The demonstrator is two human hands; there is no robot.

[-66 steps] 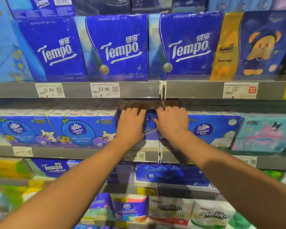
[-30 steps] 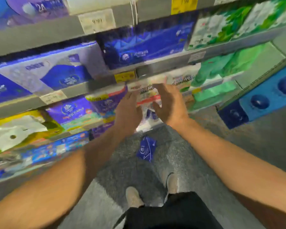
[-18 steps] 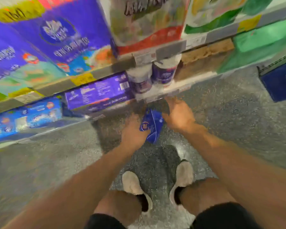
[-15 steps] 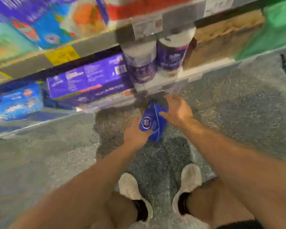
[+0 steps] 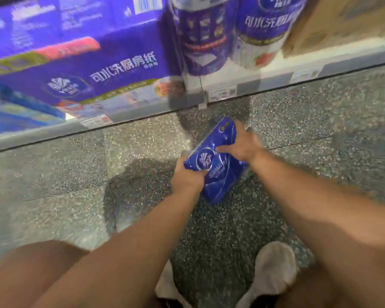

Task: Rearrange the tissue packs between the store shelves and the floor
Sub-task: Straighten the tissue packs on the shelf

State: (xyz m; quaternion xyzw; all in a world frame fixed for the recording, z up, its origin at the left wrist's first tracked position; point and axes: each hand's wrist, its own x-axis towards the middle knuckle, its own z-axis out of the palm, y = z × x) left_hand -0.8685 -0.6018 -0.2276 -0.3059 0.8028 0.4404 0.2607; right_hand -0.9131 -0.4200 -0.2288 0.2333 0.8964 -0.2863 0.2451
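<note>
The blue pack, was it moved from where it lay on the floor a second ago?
Cannot tell. The camera swung, and the blue pack sits near the bottom shelf edge as before, but both hands now grip it.

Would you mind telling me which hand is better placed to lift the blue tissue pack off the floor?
Left, marginally. The left hand grips the blue tissue pack at its lower edge, near its middle; the right hand holds only the far end.

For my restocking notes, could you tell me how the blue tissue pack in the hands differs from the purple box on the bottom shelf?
The blue tissue pack is small, soft and crumpled; the purple box is large and rigid. The pack is held over the floor; the box sits shelved. Both show a similar round logo.
</note>
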